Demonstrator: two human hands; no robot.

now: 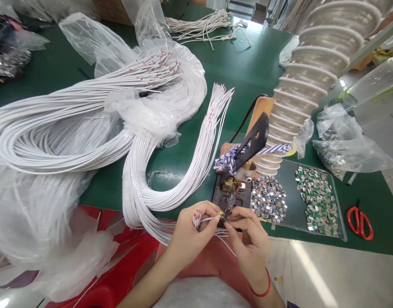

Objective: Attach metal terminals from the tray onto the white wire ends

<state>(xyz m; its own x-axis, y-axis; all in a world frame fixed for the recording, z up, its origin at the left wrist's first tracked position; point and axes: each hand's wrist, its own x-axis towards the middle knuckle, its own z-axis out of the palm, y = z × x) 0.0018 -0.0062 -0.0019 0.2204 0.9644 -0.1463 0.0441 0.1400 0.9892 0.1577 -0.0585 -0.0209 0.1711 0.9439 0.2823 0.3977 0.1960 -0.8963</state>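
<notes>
My left hand (192, 231) is shut on a few thin white wires (206, 219) with red-marked ends, which stick out to the left of my fingers. My right hand (251, 239), with a red string bracelet at the wrist, pinches a small gold-coloured metal terminal (221, 213) at the wires' other end. Both hands meet just in front of a small bench crimping press (231, 185), whose black lever (257, 137) rises behind it. A large bundle of white cables (161, 171) curves across the green mat toward my hands.
A tray of small metal terminals (315, 201) lies right of the press, beside red-handled scissors (359, 223). A ribbed translucent duct (321, 72) rises behind the tray. Clear plastic bags (42, 214) lie around the cables, and another wire bundle (199, 26) lies at the back.
</notes>
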